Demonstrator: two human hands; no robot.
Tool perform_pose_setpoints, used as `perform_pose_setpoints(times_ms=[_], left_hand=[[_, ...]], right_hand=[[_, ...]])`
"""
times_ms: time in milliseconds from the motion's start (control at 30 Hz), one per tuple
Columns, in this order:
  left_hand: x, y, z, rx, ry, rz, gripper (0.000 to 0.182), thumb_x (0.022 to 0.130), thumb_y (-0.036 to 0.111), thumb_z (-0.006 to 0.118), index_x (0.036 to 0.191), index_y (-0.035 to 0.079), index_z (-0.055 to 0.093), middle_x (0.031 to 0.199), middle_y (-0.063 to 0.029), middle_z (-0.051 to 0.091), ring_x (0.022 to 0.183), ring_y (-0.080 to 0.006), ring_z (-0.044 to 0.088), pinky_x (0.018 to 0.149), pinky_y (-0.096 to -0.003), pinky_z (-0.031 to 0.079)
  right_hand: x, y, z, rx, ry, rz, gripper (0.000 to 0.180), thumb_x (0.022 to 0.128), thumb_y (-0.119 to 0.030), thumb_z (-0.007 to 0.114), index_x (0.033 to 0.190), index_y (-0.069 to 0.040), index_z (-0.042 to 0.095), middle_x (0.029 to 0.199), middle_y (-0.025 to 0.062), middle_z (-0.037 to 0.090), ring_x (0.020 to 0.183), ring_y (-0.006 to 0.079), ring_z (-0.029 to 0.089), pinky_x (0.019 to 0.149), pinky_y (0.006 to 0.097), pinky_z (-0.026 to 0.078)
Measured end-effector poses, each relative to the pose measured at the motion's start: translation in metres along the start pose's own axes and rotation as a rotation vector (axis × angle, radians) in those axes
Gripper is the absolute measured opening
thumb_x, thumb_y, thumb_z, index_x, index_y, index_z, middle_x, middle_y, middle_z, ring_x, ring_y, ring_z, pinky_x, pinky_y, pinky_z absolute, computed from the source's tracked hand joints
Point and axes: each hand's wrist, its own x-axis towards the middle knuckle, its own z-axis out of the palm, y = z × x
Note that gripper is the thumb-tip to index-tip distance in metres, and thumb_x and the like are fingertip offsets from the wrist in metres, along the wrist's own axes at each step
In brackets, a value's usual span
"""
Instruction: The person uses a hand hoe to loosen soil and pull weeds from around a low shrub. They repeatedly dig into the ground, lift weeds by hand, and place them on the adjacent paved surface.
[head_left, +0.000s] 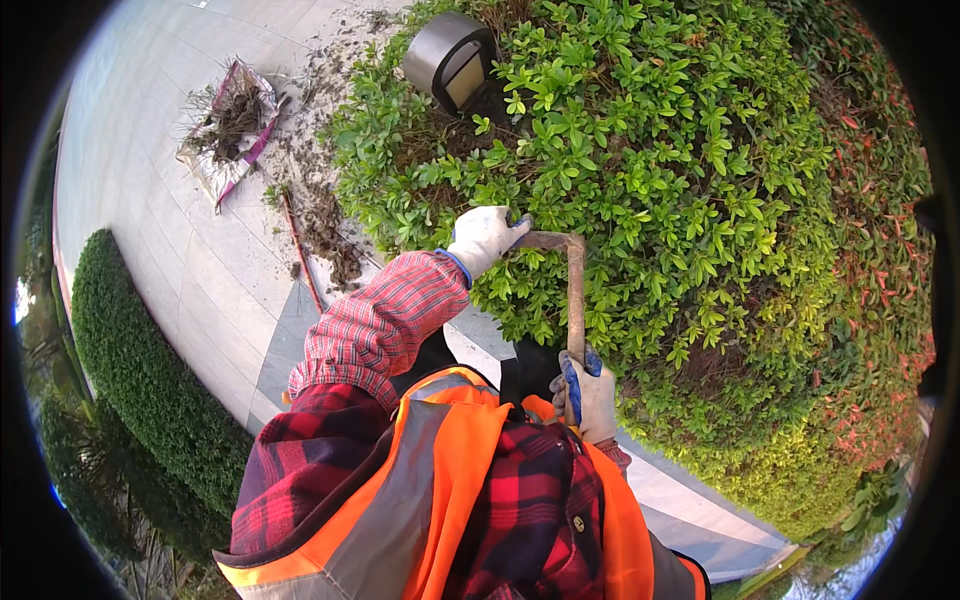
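Note:
A digging tool with a wooden handle (575, 300) and a narrow metal head (546, 240), of hoe or mattock kind, lies across my front at the edge of a leafy green shrub (645, 180). My left hand (484, 236), in a white glove with blue on it, grips the free end of the head. Lower down, my right hand (589, 394), gloved in white and blue, is closed around the handle close to my orange vest. The handle's lower end is mostly hidden by that hand.
A metal garden lamp (450, 60) stands in the shrub's upper left. On the paving (165, 202) lie an open sack (244, 154) with soil and roots, loose soil (326, 232) and a thin reddish-brown pole (298, 247). A clipped hedge (150, 367) borders the left; red-leaved shrubs (877, 262) grow right.

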Motion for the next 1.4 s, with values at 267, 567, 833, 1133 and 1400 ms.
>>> perform_pose_setpoints(times_ms=[267,567,833,1133,1400], left_hand=[[-0.008,-0.082,0.015,-1.612,0.096,-0.595,0.027,0.084,0.036,0.06,0.081,0.009,0.059,0.064,0.0012,0.05,0.053,-0.0108,0.044,0.049,-0.0271,0.037],[0.016,-0.118,-0.015,-1.678,0.164,-0.378,0.032,0.088,0.024,0.055,0.113,0.005,0.058,0.08,-0.0072,0.066,0.055,-0.0087,0.047,0.049,-0.0237,0.039],[0.078,-0.119,-0.056,-0.868,0.645,-0.421,0.075,0.081,0.058,0.053,0.132,0.004,0.042,0.116,-0.0228,0.056,0.102,-0.0331,0.056,0.088,-0.0405,0.042],[0.018,-0.11,-0.044,-1.438,0.074,0.094,0.068,0.08,0.039,0.067,0.131,0.001,0.044,0.109,-0.017,0.062,0.101,-0.0228,0.058,0.088,-0.0314,0.044],[0.016,-0.141,-0.05,-1.038,0.173,-0.04,0.036,0.081,0.03,0.061,0.102,0.0,0.061,0.088,-0.0182,0.065,0.084,-0.0305,0.063,0.076,-0.0375,0.048]], right_hand=[[-0.007,-0.012,0.027,-0.082,0.109,-0.059,0.016,0.088,-0.021,0.059,0.101,-0.014,0.053,0.056,0.0011,0.052,0.037,0.0106,0.045,0.035,0.0245,0.035],[-0.008,-0.037,0.034,-0.075,0.257,-0.256,0.023,0.086,-0.021,0.06,0.105,-0.01,0.054,0.059,0.0048,0.049,0.042,0.0155,0.045,0.038,0.0274,0.037],[-0.002,-0.044,0.067,-0.163,0.14,-0.174,0.012,0.087,-0.021,0.057,0.097,-0.016,0.051,0.058,0.0053,0.047,0.041,0.0167,0.045,0.036,0.0294,0.036],[0.0,-0.052,0.121,-0.294,0.105,-0.184,0.017,0.085,-0.021,0.06,0.094,-0.011,0.05,0.058,0.0057,0.047,0.039,0.0166,0.044,0.035,0.0289,0.036],[0.0,-0.051,0.172,-0.301,0.081,-0.097,0.013,0.085,-0.023,0.058,0.086,-0.014,0.049,0.055,0.0052,0.045,0.037,0.016,0.042,0.034,0.0281,0.034]])
